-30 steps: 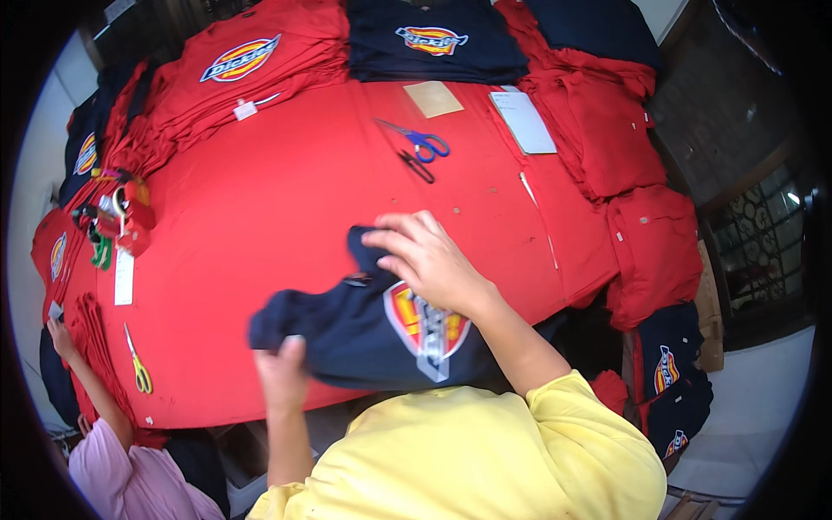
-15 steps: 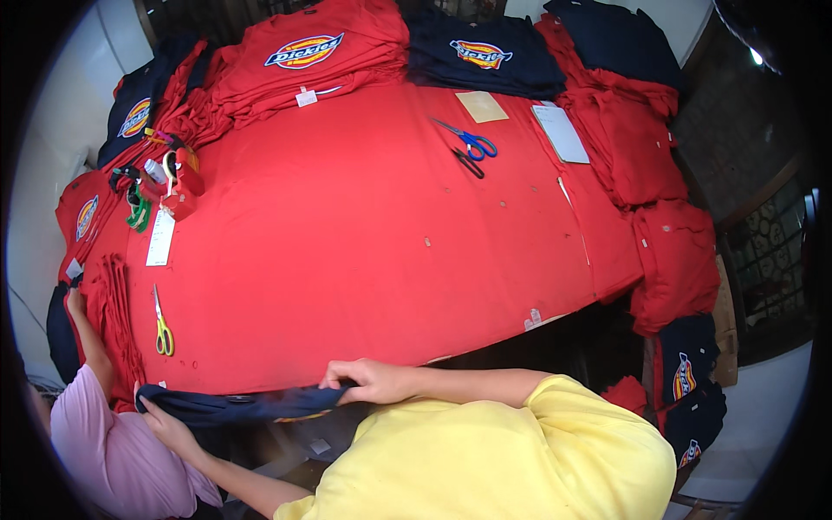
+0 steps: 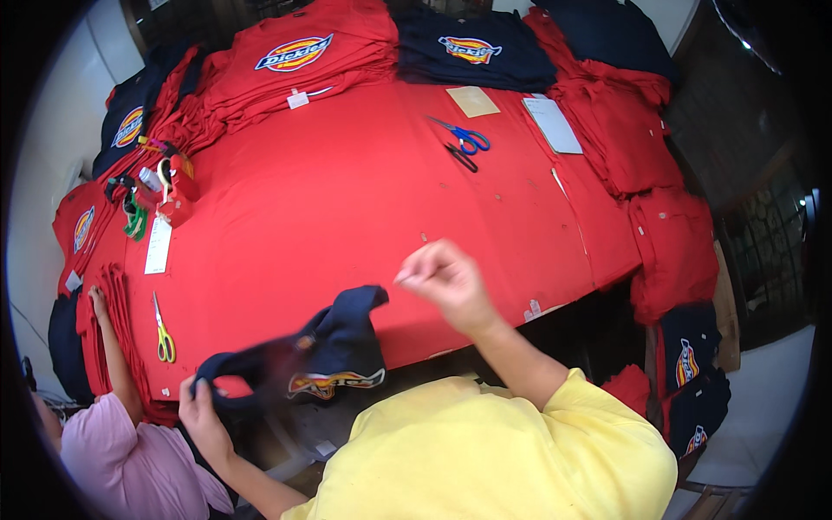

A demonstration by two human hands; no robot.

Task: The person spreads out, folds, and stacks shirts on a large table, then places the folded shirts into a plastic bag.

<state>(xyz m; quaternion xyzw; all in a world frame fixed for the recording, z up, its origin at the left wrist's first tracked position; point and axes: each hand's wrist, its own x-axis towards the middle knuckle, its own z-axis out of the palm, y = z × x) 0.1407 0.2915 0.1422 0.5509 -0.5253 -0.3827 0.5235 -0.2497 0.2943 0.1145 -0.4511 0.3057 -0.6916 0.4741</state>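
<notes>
A navy garment with a yellow and red printed badge hangs, blurred, over the near edge of the red-covered table. My left hand grips its left end just below the table edge. My right hand is raised over the table to the right of the garment. Its fingers are pinched together and clear of the cloth, and I see nothing between them.
Folded red shirts and navy shirts line the far edge, and more red garments lie at the right. Blue scissors, yellow scissors and a red tool lie about. A co-worker's hand rests at the left.
The navy garment left the tabletop and went down past the near edge toward my left. My right hand let go of it and rose over the table.
</notes>
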